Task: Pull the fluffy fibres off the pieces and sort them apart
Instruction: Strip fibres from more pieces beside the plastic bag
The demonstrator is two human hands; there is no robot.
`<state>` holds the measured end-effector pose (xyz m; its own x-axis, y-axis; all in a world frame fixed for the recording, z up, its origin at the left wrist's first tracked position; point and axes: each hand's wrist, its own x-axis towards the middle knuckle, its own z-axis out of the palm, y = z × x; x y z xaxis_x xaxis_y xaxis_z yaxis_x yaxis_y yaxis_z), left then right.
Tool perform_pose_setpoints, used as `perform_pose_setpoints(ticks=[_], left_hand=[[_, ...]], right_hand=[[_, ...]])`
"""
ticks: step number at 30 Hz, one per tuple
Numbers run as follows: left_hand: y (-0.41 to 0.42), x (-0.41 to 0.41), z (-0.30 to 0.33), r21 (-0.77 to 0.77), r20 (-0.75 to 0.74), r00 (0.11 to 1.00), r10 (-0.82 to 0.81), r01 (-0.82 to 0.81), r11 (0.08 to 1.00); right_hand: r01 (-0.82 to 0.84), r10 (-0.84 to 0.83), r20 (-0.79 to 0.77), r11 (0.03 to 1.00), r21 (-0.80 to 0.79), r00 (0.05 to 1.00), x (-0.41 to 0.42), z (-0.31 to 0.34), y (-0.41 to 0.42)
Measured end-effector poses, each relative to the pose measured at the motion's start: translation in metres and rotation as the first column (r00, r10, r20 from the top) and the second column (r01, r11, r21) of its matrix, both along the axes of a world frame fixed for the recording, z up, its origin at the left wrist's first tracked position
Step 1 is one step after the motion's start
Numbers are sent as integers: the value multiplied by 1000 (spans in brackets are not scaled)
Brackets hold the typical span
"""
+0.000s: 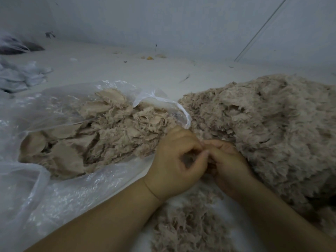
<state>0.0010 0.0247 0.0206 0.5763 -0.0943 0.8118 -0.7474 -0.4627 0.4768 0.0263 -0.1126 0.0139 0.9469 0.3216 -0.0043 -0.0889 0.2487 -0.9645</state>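
A clear plastic bag lies open on the left with many beige fluffy pieces in it. A big heap of the same beige fluffy pieces fills the right side. My left hand and my right hand meet in the middle, fingers curled together round a small fluffy piece that is mostly hidden and blurred. Loose pulled fibres lie on the white surface between my forearms.
The pale work surface runs back to a grey wall. Crumpled plastic bags sit at the far left, a dark bundle behind them. Small scraps lie near the wall. A thin rod leans at the upper right.
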Motion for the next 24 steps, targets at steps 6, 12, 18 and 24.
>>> perform_pose_setpoints(ticks=[6,12,18,24], left_hand=[[12,9,7,-429,-488,872,-36,-204,880],[11,10,12,-440,-638,668,-383,92,893],[12,14,10,-558,-621,694,-365,-64,828],[23,23,9,-554,-624,746,-235,-210,806]], right_hand=[[95,-95,-10,994,-61,995,3,-4,-1],[2,1,72,999,-41,997,2,-2,0],[55,-52,41,995,-87,998,2,-1,1],[136,-137,-52,990,-28,989,1,3,3]])
